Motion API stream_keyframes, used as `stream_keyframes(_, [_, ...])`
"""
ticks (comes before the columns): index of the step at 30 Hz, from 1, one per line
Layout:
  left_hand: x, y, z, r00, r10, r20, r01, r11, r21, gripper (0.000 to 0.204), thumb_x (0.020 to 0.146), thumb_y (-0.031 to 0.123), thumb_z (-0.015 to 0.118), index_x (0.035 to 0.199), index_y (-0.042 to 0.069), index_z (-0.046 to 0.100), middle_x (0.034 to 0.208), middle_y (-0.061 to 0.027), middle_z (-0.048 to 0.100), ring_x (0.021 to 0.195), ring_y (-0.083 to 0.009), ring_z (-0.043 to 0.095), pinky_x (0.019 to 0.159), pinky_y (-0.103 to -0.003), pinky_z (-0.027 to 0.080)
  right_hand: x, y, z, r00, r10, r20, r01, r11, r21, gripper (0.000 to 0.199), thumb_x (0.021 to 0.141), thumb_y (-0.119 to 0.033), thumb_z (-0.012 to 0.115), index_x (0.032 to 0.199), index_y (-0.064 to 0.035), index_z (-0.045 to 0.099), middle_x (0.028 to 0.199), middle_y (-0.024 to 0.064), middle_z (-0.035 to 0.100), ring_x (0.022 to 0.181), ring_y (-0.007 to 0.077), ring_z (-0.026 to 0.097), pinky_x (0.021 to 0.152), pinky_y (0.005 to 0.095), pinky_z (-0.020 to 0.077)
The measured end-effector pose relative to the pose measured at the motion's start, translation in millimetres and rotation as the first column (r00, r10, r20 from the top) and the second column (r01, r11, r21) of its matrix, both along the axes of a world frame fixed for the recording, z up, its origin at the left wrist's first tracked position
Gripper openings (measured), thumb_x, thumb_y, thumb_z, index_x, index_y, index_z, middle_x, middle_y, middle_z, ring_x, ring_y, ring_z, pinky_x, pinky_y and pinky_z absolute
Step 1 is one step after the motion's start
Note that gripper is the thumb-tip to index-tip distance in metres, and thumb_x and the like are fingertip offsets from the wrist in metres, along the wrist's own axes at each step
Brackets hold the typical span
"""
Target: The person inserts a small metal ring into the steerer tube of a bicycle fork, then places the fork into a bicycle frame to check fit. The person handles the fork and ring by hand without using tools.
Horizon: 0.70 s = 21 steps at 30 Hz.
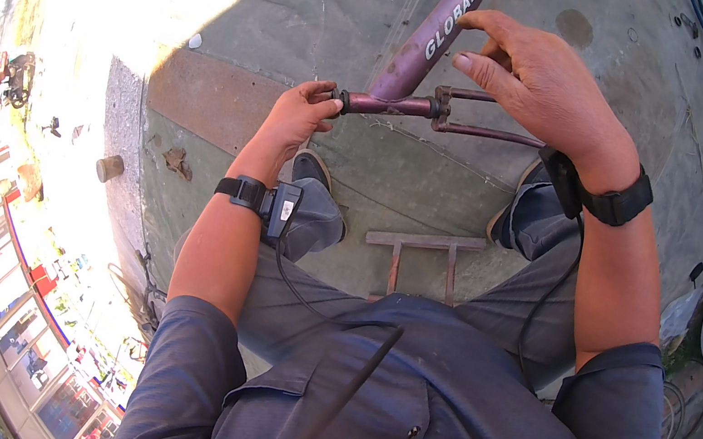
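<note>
The head tube (392,106) of a purple bicycle frame (424,52) lies crosswise in front of the person, beyond the knees and above the grey-green floor (430,191). At its left end sits a black headset ring (345,103); the left hand (292,116) pinches there between thumb and fingertips. The grip would seem best kept light and square to the tube's axis, since a slanted push could cock the ring instead of letting it sit or turn evenly.

At the opposite end, the fork (489,134) meets the tube at its crown, its two blades running rightward. The right hand (543,84) is poised over the blades and beside the thick down tube, thumb and forefinger spread, the other fingers curled; whether the forefinger touches the tube, I cannot tell. Nothing shows in its grasp. A steady hold on the crown would probably serve well, as an unbraced fork may swing or twist the left end out of line.

Nearer the body, a shoe (319,176) and a small crossbarred stand (426,242) leave little knee room, so forearms are best kept clear of them. A brown board (205,100) lies to the left.
</note>
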<state>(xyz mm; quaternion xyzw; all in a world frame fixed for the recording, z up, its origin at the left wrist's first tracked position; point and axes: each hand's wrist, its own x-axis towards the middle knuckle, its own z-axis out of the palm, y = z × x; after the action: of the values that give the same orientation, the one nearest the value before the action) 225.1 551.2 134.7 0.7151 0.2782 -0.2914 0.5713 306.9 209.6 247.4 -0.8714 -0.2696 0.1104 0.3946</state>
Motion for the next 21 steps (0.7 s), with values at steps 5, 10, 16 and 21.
stream_keyframes(5, [1.1,-1.7,3.6,0.999,-0.019,-0.036,0.02,1.0,0.013,0.057,0.098,0.019,0.072,0.146,-0.005,0.051,0.118,-0.0125,0.068,0.096,-0.0173,0.07,0.072,-0.027,0.056,-1.9,-1.4,0.4,1.0,-0.004,-0.011,0.004,1.0,-0.012,0.043,0.101,-0.031,0.066,0.133,-0.0035,0.061,0.084,0.0154,0.071,0.073,0.032,0.065,0.066,0.0419,0.0475])
stream_keyframes(10, [2.5,-2.3,6.1,0.997,-0.025,-0.077,0.026,0.999,0.019,0.055,0.101,0.024,0.068,0.144,-0.005,0.052,0.117,-0.0106,0.068,0.091,-0.0166,0.07,0.068,-0.026,0.055,-2.2,-1.9,-1.1,1.0,0.002,0.002,-0.002,1.0,-0.014,0.043,0.101,-0.032,0.067,0.133,-0.0034,0.061,0.084,0.015,0.071,0.074,0.0323,0.065,0.067,0.0419,0.0477])
stream_keyframes(16, [3.1,-1.7,2.0,0.997,-0.012,-0.072,0.014,1.0,0.026,0.053,0.098,0.024,0.072,0.14,-0.005,0.056,0.118,-0.0115,0.069,0.091,-0.0165,0.07,0.068,-0.028,0.053,-2.7,-2.6,-0.9,1.0,0.008,0.002,-0.008,1.0,-0.022,0.045,0.101,-0.033,0.067,0.133,-0.0032,0.061,0.084,0.0146,0.071,0.075,0.0324,0.065,0.067,0.0421,0.0483])
stream_keyframes(21, [1.3,-0.9,-1.3,1.0,-0.014,0.005,0.014,1.0,0.023,0.054,0.094,0.014,0.075,0.141,-0.006,0.056,0.121,-0.0145,0.069,0.103,-0.0179,0.068,0.078,-0.03,0.054,-2.5,-2.7,-1.0,1.0,0.009,-0.006,-0.009,1.0,-0.021,0.046,0.101,-0.035,0.066,0.134,-0.003,0.06,0.085,0.0142,0.071,0.075,0.032,0.066,0.068,0.042,0.0485])
